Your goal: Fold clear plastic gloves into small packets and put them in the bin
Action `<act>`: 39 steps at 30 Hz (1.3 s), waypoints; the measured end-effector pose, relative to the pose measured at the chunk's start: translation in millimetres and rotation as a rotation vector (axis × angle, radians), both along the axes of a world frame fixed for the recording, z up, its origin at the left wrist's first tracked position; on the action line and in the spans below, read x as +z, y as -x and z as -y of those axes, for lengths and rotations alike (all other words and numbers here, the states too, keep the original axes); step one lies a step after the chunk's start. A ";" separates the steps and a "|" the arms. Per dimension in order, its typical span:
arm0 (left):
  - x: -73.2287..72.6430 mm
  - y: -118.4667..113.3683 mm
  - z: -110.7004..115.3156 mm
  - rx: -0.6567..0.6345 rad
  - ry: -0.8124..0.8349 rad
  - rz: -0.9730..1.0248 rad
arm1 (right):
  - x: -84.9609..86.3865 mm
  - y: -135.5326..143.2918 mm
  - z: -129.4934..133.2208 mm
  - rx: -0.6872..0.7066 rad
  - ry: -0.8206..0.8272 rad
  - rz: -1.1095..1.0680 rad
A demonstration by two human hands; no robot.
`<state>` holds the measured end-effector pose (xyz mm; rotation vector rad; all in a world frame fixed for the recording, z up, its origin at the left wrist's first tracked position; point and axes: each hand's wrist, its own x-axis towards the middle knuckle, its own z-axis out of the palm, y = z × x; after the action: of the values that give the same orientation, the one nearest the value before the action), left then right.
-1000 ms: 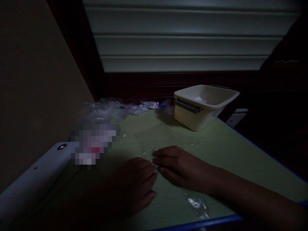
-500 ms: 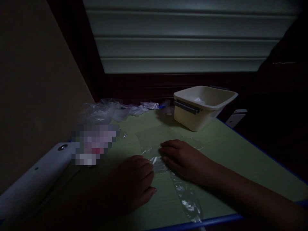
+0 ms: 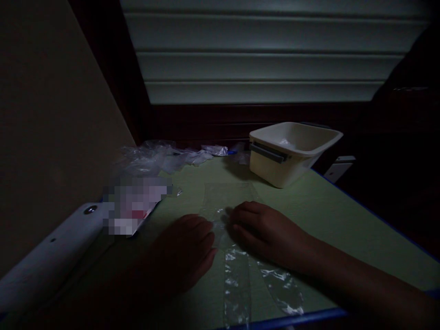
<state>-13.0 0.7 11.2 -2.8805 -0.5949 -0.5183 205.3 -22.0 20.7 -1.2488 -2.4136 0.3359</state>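
Note:
A thin, clear plastic film piece (image 3: 230, 195) lies on the green tabletop, with two long, shiny strips stretching toward me from its wider part. I cannot make out whether it is a bag or a glove. At its left edge, my left hand (image 3: 187, 250) is closed, with curled fingers and the fingertips at the film. My right hand (image 3: 263, 229) rests palm down on the film's right side, fingers slightly bent and a little apart, its thumb hidden.
A cream bin (image 3: 271, 169) with grey handles stands at the back right, some clear plastic inside. Crumpled clear plastic (image 3: 147, 158) lies along the back left. A blurred-out packet (image 3: 137, 201) and a white device (image 3: 55, 256) lie left. The green table (image 3: 343, 229) has a blue edge.
The film has straightened, and a second strip now shows between my hands. The other strip has shifted right. My left hand has moved slightly left and away from me; my right hand has hardly moved.

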 end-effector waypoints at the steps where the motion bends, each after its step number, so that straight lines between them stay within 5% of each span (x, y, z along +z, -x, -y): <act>1: 0.0 -0.2 1.5 -0.045 -0.010 0.015 | 1.0 0.2 0.5 0.021 0.002 -0.013; 5: -2.5 -0.8 5.1 -0.197 0.002 -0.008 | 6.3 1.3 3.5 0.125 0.019 -0.049; 25: -8.4 0.1 0.6 -0.184 0.058 0.009 | 2.5 3.0 12.6 0.486 0.240 -0.214; 39: -6.5 0.3 2.4 -0.153 0.116 -0.072 | 9.4 5.1 15.4 0.399 0.208 -0.120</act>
<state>-13.3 -1.7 4.7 -3.0568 -0.4087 -0.4105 200.2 -37.4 30.1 -0.7856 -2.5610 0.7709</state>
